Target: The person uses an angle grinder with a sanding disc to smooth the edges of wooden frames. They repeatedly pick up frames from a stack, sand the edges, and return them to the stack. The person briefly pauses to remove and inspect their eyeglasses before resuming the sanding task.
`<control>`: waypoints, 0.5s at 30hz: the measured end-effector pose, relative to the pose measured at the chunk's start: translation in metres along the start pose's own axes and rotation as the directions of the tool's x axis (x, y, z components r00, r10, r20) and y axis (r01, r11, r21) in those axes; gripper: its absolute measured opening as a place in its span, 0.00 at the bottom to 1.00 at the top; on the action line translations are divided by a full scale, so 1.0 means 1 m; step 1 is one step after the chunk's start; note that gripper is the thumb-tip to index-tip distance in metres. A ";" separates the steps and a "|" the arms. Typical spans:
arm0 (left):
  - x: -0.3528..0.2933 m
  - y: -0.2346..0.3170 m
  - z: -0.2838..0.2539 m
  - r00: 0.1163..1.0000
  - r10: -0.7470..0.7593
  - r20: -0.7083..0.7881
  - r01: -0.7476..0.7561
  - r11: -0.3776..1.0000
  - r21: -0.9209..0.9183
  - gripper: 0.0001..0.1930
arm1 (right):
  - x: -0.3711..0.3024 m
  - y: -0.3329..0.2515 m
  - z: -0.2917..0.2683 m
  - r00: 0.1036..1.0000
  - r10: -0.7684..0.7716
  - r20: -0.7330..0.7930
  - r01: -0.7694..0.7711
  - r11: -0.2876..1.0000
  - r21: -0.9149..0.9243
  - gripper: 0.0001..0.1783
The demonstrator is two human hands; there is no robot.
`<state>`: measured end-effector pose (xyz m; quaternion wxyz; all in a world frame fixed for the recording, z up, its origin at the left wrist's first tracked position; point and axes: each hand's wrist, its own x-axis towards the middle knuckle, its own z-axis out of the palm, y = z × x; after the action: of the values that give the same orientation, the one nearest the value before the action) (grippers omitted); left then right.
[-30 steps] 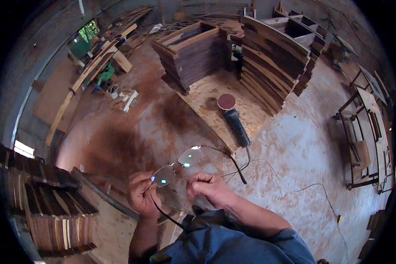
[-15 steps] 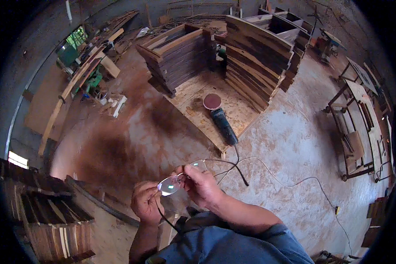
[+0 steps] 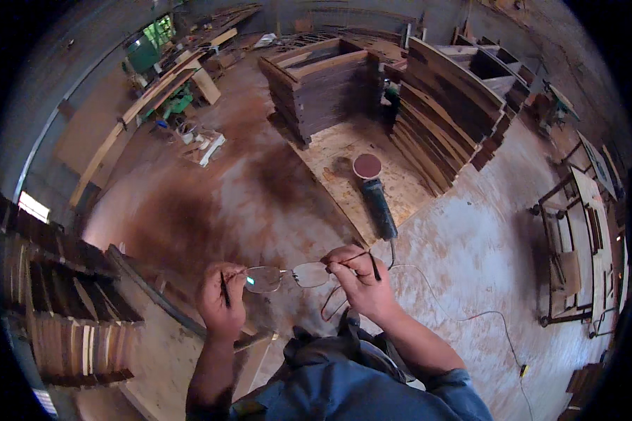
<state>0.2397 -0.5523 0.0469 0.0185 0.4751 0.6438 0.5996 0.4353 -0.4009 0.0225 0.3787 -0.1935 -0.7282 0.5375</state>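
Observation:
A pair of thin-framed eyeglasses (image 3: 310, 274) is stretched between my two hands, its clear lenses side by side in front of my body. My left hand (image 3: 221, 298) is closed around the left hinge end, with a dark temple tip showing against the fingers. At the other end, my right hand (image 3: 361, 281) pinches the hinge, and that temple's dark tip sticks out past the knuckles. Beyond the hands lies an angle grinder (image 3: 379, 210) with a round reddish sanding disc (image 3: 366, 166), resting on a board (image 3: 330, 168).
Dark plank stacks (image 3: 330, 91) (image 3: 442, 105) stand on the board. A power cord (image 3: 463, 319) runs across the dusty floor at right. A wheeled metal rack (image 3: 576, 238) is at far right. More stacked boards (image 3: 77, 344) fill the lower left, with green machinery (image 3: 175, 102) at upper left.
Both hands have moved apart, the right one further right, and the glasses now face level between them. My right hand has gone from the bridge to the right hinge. The view has shifted slightly.

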 end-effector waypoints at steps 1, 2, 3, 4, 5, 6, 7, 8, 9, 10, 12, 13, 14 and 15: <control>0.001 0.005 -0.003 0.999 -0.054 -0.008 0.053 0.998 -0.043 0.08 | 0.001 -0.005 -0.001 1.000 -0.023 0.001 0.023 1.000 0.008 0.04; 0.003 0.011 -0.005 0.994 -0.106 -0.014 0.104 0.991 -0.089 0.09 | 0.002 -0.008 -0.003 0.999 -0.046 0.000 0.046 0.999 0.016 0.03; 0.006 0.019 -0.007 0.995 -0.096 -0.035 0.090 0.984 -0.155 0.09 | 0.004 -0.014 -0.005 0.998 -0.069 -0.002 0.069 0.997 0.023 0.03; 0.008 0.027 -0.010 0.994 -0.090 -0.057 0.076 0.973 -0.217 0.10 | 0.010 -0.027 -0.008 0.991 -0.129 0.020 0.129 0.991 0.020 0.04; 0.010 0.036 -0.013 0.993 -0.092 -0.077 0.066 0.957 -0.283 0.10 | 0.015 -0.042 -0.011 0.981 -0.192 -0.001 0.192 0.981 0.040 0.04; 0.018 0.051 -0.018 0.996 -0.039 -0.076 0.013 0.950 -0.311 0.10 | 0.020 -0.059 -0.013 0.967 -0.255 -0.023 0.256 0.965 0.059 0.03; 0.027 0.063 -0.019 0.998 0.011 -0.068 -0.035 0.933 -0.357 0.10 | 0.022 -0.075 -0.019 0.951 -0.306 -0.049 0.309 0.949 0.061 0.03; 0.034 0.075 -0.025 0.995 0.079 -0.060 -0.096 0.917 -0.388 0.10 | 0.024 -0.088 -0.026 0.934 -0.357 -0.013 0.356 0.934 -0.027 0.05; 0.036 0.087 -0.032 0.987 0.148 -0.058 -0.159 0.902 -0.402 0.10 | 0.024 -0.103 -0.031 0.912 -0.410 0.027 0.410 0.906 -0.107 0.07; 0.038 0.100 -0.039 0.967 0.248 -0.053 -0.247 0.876 -0.413 0.10 | 0.023 -0.113 -0.031 0.896 -0.444 -0.021 0.442 0.895 -0.054 0.05; 0.037 0.118 -0.052 0.898 0.438 -0.037 -0.408 0.800 -0.439 0.10 | 0.020 -0.120 -0.027 0.856 -0.503 -0.118 0.511 0.858 0.051 0.03; 0.033 0.128 -0.059 0.852 0.523 -0.031 -0.481 0.757 -0.442 0.09 | 0.020 -0.124 -0.023 0.833 -0.532 -0.154 0.550 0.827 0.115 0.03; 0.030 0.135 -0.065 0.811 0.585 -0.014 -0.528 0.721 -0.448 0.09 | 0.019 -0.126 -0.019 0.809 -0.556 -0.193 0.586 0.791 0.176 0.04; 0.028 0.141 -0.069 0.781 0.624 -0.001 -0.560 0.700 -0.444 0.09 | 0.021 -0.125 -0.019 0.795 -0.586 -0.156 0.606 0.770 0.198 0.05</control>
<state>0.2666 -0.6106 0.1930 -0.0258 0.6848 0.3080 0.6599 0.4516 -0.4180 0.1483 0.5804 0.0714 -0.6654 0.4640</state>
